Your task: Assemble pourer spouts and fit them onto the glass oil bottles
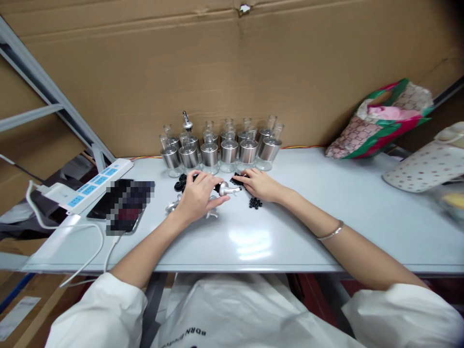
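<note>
My left hand is closed around a metal bottle pourer with a black stopper end, its spout pointing right. My right hand lies over a heap of small black parts, fingers stretched forward and touching it. Just below that hand is a cluster of little black rings. Larger black round pieces sit beyond my left hand, partly covered by it. Loose metal spouts lie beneath and beside my left wrist.
Several glass bottles with metal sleeves stand in rows at the back; a pourer tops one. Phones, a power strip and a white cable occupy the left. A patterned bag and dotted container stand right.
</note>
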Motion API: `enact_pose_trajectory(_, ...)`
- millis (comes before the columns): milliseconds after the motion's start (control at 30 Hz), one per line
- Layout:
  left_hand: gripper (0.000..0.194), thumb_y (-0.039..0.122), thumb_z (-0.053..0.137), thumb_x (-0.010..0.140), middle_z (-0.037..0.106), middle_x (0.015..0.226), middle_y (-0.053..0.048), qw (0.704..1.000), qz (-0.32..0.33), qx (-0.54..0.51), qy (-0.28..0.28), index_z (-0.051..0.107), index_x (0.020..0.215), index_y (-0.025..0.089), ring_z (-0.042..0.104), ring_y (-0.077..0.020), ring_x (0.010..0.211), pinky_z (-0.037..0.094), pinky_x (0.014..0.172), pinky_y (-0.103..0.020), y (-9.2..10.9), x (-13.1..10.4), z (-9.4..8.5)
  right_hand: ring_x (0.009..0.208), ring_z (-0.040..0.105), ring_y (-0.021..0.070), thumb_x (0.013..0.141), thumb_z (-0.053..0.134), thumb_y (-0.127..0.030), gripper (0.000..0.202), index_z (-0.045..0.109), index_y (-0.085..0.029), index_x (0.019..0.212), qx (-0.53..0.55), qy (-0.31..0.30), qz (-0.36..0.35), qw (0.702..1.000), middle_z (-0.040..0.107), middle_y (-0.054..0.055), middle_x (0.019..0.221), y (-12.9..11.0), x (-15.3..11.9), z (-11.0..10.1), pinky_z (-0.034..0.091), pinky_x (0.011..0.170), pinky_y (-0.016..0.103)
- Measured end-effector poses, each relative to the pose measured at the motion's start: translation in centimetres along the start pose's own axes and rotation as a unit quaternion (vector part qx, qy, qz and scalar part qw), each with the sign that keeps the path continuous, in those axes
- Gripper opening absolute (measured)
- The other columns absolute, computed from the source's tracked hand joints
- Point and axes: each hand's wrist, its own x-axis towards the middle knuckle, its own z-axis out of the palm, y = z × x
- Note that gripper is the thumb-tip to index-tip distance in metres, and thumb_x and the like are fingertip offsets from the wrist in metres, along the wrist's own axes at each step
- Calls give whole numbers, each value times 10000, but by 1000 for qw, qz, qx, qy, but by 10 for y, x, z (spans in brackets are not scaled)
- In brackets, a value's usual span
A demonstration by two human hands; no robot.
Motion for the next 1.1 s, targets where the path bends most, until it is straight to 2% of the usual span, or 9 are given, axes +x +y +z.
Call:
enact_pose_trajectory(367, 323, 485, 467, 904, 678, 847, -45, 999, -16, -19, -23, 561, 960, 181, 591, -187, 791, 349, 866, -378, 0, -1, 1, 967, 509, 276, 921, 377, -222, 404, 556, -191, 1282, 21, 8, 10, 1000, 560, 148, 1120, -4, -1, -1, 437, 823, 417)
enact_pose_trajectory(533, 277, 451, 492, 904, 667, 800, -23, 1000, -6, -23, -3, 538, 919, 178, 592, -172, 769, 347, 871, -372, 1, -1, 2, 945, 520, 263, 925, 365, -221, 386, 570, -162, 1247, 37, 6, -4, 999, 560, 152, 1097, -1, -2, -3, 457, 844, 427)
enact_pose_trajectory(700, 209, 397, 515, 894, 665, 791, -10, 999, -20, -32, -15, 521, 873, 189, 598, -163, 766, 358, 880, -374, 2, -2, 3, 975, 528, 273, 932, 372, -251, 374, 575, -142, 1226, 47, 13, -11, 999, 559, 161, 1104, 2, -3, -3, 467, 870, 442)
enact_pose_trajectory(800, 183, 370, 524, 884, 667, 798, -13, 999, -26, -31, -10, 510, 867, 189, 600, -159, 754, 374, 872, -376, 2, -2, 3, 1026, 535, 287, 948, 363, -299, 372, 593, -130, 1185, 56, 48, -19, 997, 551, 185, 1164, -1, -5, -12, 462, 895, 458)
enact_pose_trajectory(900, 161, 344, 546, 866, 671, 813, -19, 999, -38, -37, 9, 496, 868, 191, 608, -160, 761, 392, 861, -380, 1, -2, 3, 1046, 542, 278, 958, 375, -362, 373, 595, -138, 1159, 64, 114, -48, 990, 577, 179, 1158, -8, -9, -29, 456, 905, 441)
enact_pose_trajectory(1000, 139, 314, 556, 850, 673, 838, -32, 997, -52, -43, 34, 482, 859, 198, 614, -170, 796, 410, 845, -383, 1, -3, 6, 978, 571, 253, 911, 488, -462, 391, 609, -137, 1092, 60, 173, -101, 978, 624, 160, 1086, -20, -15, -45, 461, 855, 388)
enact_pose_trajectory(1100, 135, 303, 560, 841, 665, 836, -35, 996, -56, -44, 56, 467, 841, 204, 609, -176, 803, 428, 828, -384, 2, -4, 9, 857, 596, 225, 872, 538, -512, 387, 634, -154, 984, 46, 200, -129, 970, 670, 126, 964, -33, -19, -54, 451, 759, 347)
